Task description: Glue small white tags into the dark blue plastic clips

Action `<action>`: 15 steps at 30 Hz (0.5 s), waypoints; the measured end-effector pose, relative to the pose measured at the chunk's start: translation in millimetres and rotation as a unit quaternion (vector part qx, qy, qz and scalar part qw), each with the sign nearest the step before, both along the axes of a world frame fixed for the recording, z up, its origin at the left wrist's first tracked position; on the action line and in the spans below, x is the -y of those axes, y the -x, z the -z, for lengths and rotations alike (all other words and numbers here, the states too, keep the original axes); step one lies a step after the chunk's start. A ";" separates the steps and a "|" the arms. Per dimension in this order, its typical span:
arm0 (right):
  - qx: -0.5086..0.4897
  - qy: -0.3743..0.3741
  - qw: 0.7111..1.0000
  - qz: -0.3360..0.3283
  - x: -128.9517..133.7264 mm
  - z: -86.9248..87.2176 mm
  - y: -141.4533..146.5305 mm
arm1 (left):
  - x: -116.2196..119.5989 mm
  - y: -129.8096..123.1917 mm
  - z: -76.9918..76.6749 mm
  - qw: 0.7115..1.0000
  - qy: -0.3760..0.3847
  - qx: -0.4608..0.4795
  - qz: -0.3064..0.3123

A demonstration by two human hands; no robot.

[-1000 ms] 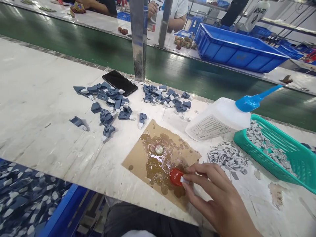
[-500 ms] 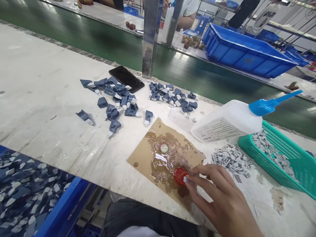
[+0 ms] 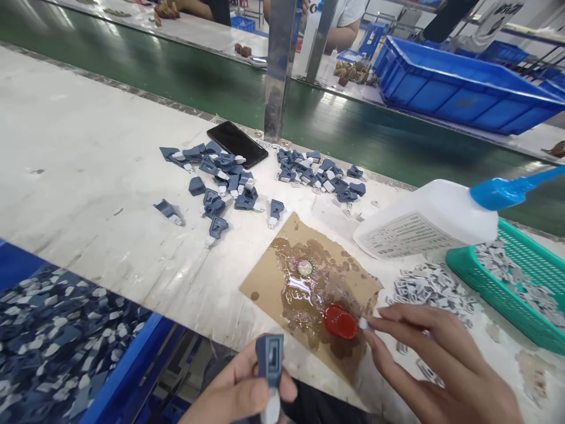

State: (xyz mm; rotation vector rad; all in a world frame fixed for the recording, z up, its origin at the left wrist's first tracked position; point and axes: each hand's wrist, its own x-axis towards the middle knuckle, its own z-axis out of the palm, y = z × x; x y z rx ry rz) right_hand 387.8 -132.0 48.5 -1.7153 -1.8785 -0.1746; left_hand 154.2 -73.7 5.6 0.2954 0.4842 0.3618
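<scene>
The right hand (image 3: pixel 441 371) pinches a small white piece (image 3: pixel 364 323) just right of the red cap (image 3: pixel 340 321), while the left hand (image 3: pixel 241 391), below-left of that cap, grips a blue clip (image 3: pixel 270 353) upright, long axis vertical.

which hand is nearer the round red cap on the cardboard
Right. The right hand has fingertips just beside the round red cap, pinching a small white piece. The left hand holds a blue plastic part, nearer the body.

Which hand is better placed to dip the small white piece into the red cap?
Right. The right hand pinches the small white piece right beside the red cap; the left hand is occupied holding a blue-grey part.
</scene>
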 end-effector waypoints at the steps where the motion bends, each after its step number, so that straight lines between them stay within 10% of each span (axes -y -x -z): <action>1: -0.005 -0.010 1.000 0.013 2.0 0.6 0.3 | -2.7 -6.6 0.3 0.999 0.028 0.004 -0.020; 15: -0.008 -0.013 0.999 0.035 3.6 8.5 3.8 | 3.0 -24.8 -3.2 0.993 -0.078 -0.060 -0.066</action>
